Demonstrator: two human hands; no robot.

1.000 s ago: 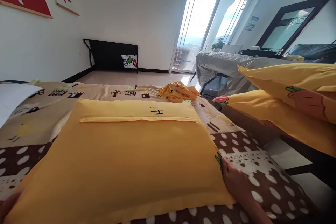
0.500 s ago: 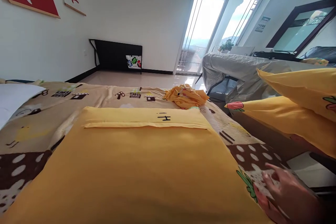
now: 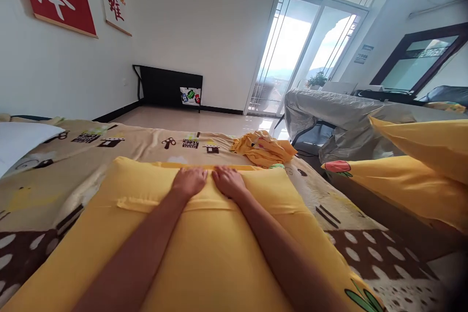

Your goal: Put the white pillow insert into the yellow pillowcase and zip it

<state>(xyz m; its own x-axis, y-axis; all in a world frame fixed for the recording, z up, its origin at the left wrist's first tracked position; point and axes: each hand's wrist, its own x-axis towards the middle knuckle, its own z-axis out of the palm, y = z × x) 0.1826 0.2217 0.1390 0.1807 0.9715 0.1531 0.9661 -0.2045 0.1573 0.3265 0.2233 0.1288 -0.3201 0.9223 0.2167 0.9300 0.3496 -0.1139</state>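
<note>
A plump yellow pillow lies flat in front of me, with a flap seam running across it near the far edge. Both my arms reach over it. My left hand grips the pillow's far edge just left of the middle, fingers curled over the rim and fingertips hidden. Close beside it, a small gap apart, my right hand has hold of the same edge in the same way. The fabric dents and creases around both hands. Green leaves of a printed carrot show at the pillow's lower right corner.
Under the pillow spreads a patterned beige and brown blanket. A crumpled yellow cloth lies beyond the far edge. More yellow pillows are stacked at right. A white pillow sits at far left. Plastic-covered furniture stands behind.
My right hand has come from the lower right onto the pillow's far edge, and my left hand has entered view beside it. The far edge now looks bunched. The view has tilted up slightly.
</note>
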